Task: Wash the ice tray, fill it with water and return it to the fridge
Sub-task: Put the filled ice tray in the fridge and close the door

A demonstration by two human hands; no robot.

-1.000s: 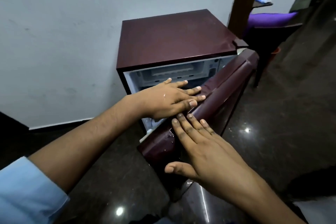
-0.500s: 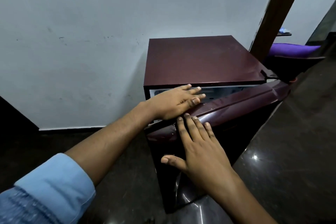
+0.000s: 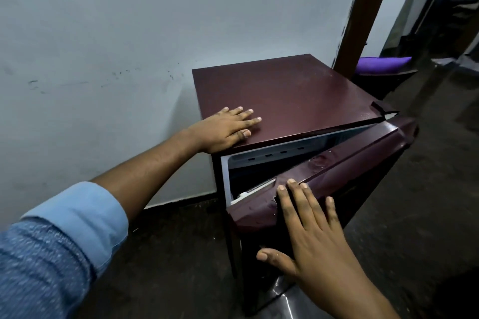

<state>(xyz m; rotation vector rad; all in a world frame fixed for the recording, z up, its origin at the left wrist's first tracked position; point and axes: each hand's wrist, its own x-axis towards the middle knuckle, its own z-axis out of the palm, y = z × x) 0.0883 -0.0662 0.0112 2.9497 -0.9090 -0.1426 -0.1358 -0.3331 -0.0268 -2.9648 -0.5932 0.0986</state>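
A small maroon fridge (image 3: 285,96) stands against the white wall. Its door (image 3: 344,171) is ajar, hinged at the right, leaving a narrow gap that shows the white inner frame. My left hand (image 3: 225,129) lies flat with straight fingers on the front left corner of the fridge's top. My right hand (image 3: 311,230) presses flat against the outside of the door near its upper left edge, fingers straight and thumb spread. No ice tray is visible; the inside of the fridge is mostly hidden by the door.
The white wall (image 3: 129,46) runs behind and left of the fridge. A brown wooden post (image 3: 363,13) rises behind its right corner, with a purple cushion (image 3: 381,63) on dark furniture beyond. Dark glossy floor (image 3: 427,215) spreads around.
My left hand has moved from the door's top edge onto the fridge's top. My right hand stays on the door, which has stayed ajar with a gap still showing. The view has pulled back.
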